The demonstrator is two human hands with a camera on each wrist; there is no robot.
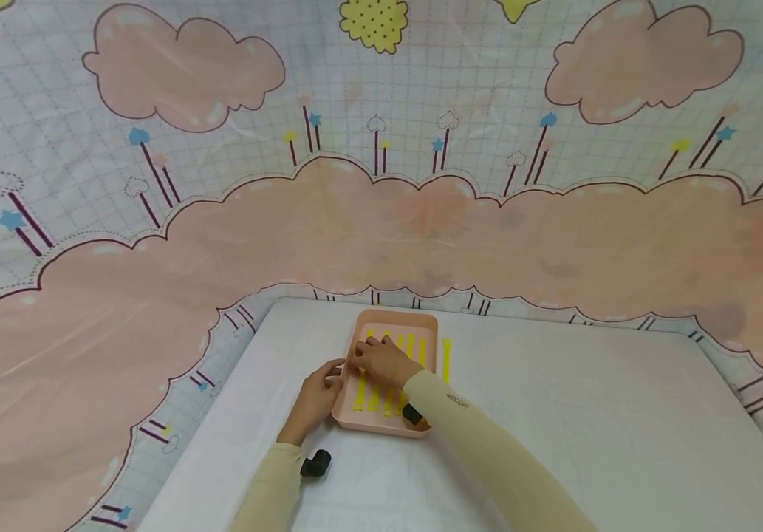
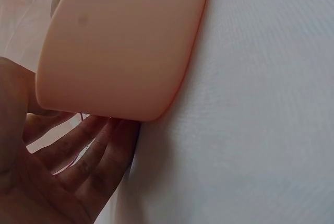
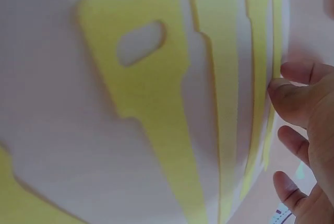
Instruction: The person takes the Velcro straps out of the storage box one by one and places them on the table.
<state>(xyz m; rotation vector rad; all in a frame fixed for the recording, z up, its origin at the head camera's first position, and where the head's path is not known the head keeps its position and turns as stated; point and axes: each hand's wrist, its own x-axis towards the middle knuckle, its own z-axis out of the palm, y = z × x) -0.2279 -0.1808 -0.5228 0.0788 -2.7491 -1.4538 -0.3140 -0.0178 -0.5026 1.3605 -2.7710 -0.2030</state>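
A shallow pink tray (image 1: 381,428) holds several flat yellow saw-shaped cutouts (image 3: 156,78), lying side by side. My right hand (image 1: 384,362) reaches over the tray to its left side. There its thumb and index finger pinch the edge of the leftmost yellow saw-shaped cutout (image 1: 358,399), which lies along the tray floor. Against the tray's left outer wall rests my left hand (image 1: 315,403). In the left wrist view its fingers (image 2: 78,148) extend past the corner of the tray, their tips hidden behind it.
One more yellow saw-shaped cutout (image 1: 446,360) lies on the white table (image 1: 587,414) just right of the tray. A patterned cloth (image 1: 408,236) with clouds hangs behind and around the table. Each sleeve carries a small black wrist camera (image 1: 317,463).
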